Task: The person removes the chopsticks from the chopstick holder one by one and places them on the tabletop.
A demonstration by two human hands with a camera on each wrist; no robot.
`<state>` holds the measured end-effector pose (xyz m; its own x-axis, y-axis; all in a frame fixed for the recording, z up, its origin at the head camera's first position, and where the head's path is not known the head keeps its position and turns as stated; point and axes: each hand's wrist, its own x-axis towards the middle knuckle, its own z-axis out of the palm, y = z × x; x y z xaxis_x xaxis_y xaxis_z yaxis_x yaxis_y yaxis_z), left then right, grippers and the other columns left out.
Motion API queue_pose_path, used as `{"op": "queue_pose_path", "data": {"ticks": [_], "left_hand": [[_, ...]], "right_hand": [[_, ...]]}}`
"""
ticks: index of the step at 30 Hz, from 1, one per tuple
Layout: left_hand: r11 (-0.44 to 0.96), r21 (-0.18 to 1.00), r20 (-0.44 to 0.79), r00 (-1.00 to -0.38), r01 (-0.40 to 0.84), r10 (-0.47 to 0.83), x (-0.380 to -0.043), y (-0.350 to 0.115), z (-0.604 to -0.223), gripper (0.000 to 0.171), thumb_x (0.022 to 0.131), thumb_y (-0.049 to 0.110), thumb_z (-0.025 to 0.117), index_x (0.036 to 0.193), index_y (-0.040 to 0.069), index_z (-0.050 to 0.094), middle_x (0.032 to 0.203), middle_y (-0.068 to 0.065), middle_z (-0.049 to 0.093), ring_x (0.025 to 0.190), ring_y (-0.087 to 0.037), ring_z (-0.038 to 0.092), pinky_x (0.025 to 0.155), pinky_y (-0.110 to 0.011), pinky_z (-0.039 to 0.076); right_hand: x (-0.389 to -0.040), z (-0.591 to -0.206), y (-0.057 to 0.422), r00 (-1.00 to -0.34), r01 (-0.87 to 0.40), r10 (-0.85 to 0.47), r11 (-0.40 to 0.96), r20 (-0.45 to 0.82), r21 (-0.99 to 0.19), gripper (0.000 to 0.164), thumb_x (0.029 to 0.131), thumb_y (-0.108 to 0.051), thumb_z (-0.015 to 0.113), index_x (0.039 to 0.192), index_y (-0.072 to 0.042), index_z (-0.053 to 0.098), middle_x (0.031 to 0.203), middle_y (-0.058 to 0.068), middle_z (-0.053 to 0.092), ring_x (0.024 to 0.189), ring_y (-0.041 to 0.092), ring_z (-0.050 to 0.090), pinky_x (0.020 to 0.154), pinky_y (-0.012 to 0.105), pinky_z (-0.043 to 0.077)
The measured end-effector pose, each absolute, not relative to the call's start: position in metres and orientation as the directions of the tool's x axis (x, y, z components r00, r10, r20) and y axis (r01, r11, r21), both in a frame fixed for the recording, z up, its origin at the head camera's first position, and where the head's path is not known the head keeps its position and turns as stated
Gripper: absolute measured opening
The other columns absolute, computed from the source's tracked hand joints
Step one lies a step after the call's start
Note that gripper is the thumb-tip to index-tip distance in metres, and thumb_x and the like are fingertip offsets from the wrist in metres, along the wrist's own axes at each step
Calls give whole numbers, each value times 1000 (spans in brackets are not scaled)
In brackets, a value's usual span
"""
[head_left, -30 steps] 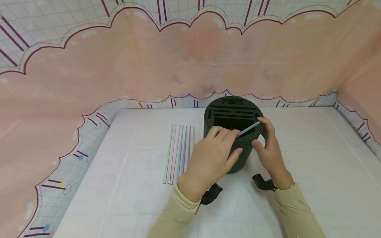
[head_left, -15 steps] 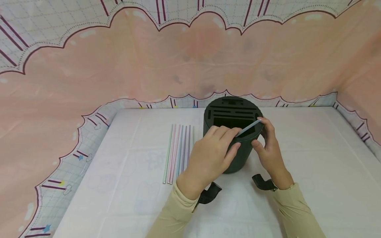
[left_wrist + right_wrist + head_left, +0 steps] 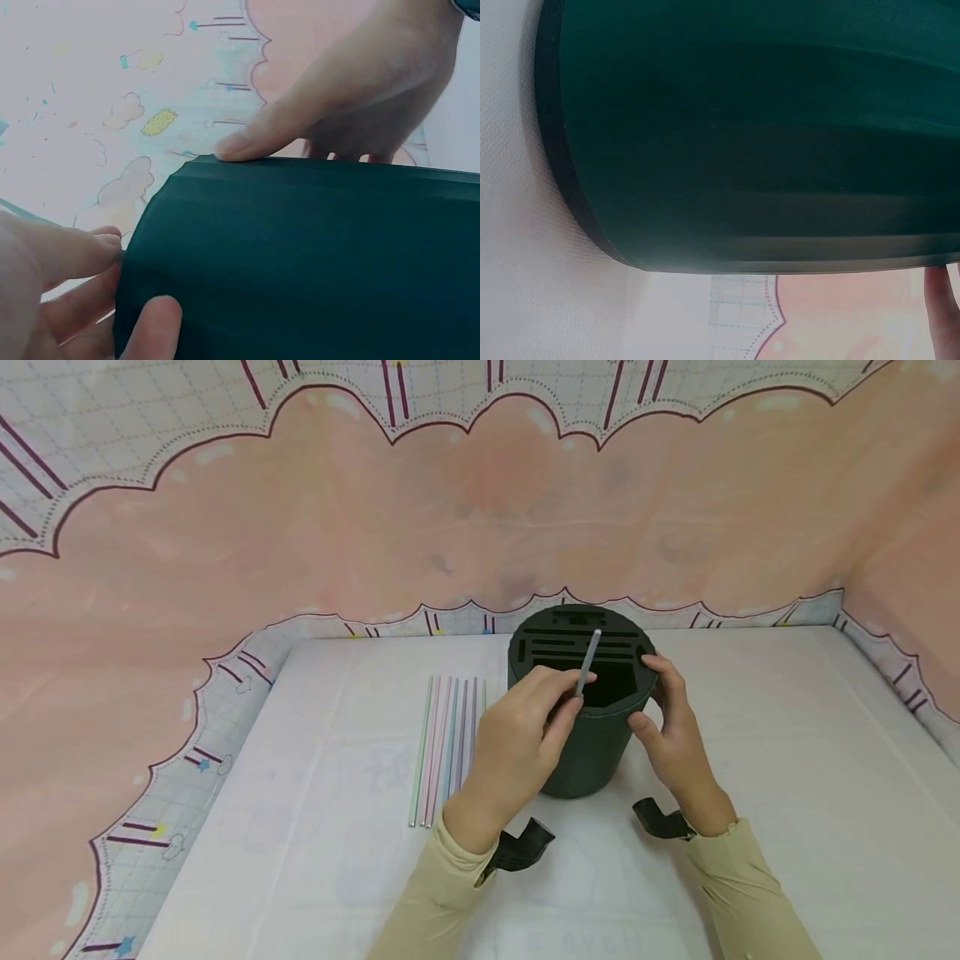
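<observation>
A dark green round knife block (image 3: 585, 752), with slots and a wide opening in its top, stands upright on the white table. My left hand (image 3: 517, 735) pinches a slim pale blue-grey stick (image 3: 589, 658) over the front rim. The stick points upward, and its lower end is hidden by the fingers. In the left wrist view, one of that hand's fingers (image 3: 156, 322) overlaps the block's side. My right hand (image 3: 678, 747) grips the block at its right side, thumb in front and index finger at the rim. The block fills most of the right wrist view.
Several slim pastel sticks (image 3: 437, 752) lie side by side on the white table (image 3: 315, 827), left of the block and partly behind my left hand. A patterned cloth (image 3: 450, 527) rises behind the table. Black wrist-worn pieces (image 3: 528, 845) jut out below both hands.
The stick was slanted toward the right rim with its far end near my right fingers; now it stands steeper, pointing up. My left hand has shifted slightly left. My right hand keeps its grip.
</observation>
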<state>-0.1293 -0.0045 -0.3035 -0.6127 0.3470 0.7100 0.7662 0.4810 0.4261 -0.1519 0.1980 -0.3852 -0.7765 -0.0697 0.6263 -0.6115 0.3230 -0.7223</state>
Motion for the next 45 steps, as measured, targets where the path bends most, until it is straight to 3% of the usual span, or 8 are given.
{"op": "queue_pose_path", "data": {"ticks": [4, 9, 21, 31, 45], "left_hand": [[377, 516, 711, -630, 769, 311, -129, -8, -300, 19, 89, 12, 54, 107, 9, 60, 99, 0, 58, 73, -1, 47, 62, -11, 41], [269, 567, 718, -627, 779, 302, -127, -12, -296, 17, 88, 10, 55, 105, 7, 60, 101, 0, 57, 85, -2, 52, 68, -14, 46], [186, 510, 801, -543, 840, 252, -124, -18, -288, 14, 88, 5, 55, 100, 3, 59, 98, -4, 58, 86, -8, 54, 75, -22, 46], [124, 521, 832, -534, 845, 150, -125, -27, -284, 15, 87, 3, 55, 101, -1, 58, 98, -8, 59, 92, -16, 56, 76, -29, 49], [-80, 532, 845, -535, 843, -20, -118, -45, -273, 17, 87, -1, 53, 99, -13, 51, 92, -19, 57, 83, -25, 60, 73, -40, 50]], "right_hand": [[-152, -385, 198, -782, -605, -69, 320, 619, -729, 71, 83, -50, 52, 136, -9, 29, 137, 7, 35, 123, 21, 35, 101, 30, 27], [-152, -386, 197, -788, -597, -66, 322, 612, -735, 72, 82, -53, 51, 136, -10, 29, 138, 4, 34, 124, 21, 33, 101, 29, 26], [-152, -385, 197, -790, -595, -74, 331, 608, -733, 72, 82, -52, 51, 136, -10, 28, 139, 4, 33, 125, 21, 32, 102, 34, 26], [-152, -385, 198, -791, -592, -70, 337, 608, -732, 73, 82, -53, 50, 136, -9, 29, 139, 5, 32, 125, 21, 32, 102, 34, 26], [-150, -383, 196, -793, -589, -72, 340, 604, -733, 70, 84, -50, 52, 136, -10, 28, 138, 7, 33, 124, 19, 33, 102, 31, 26]]}}
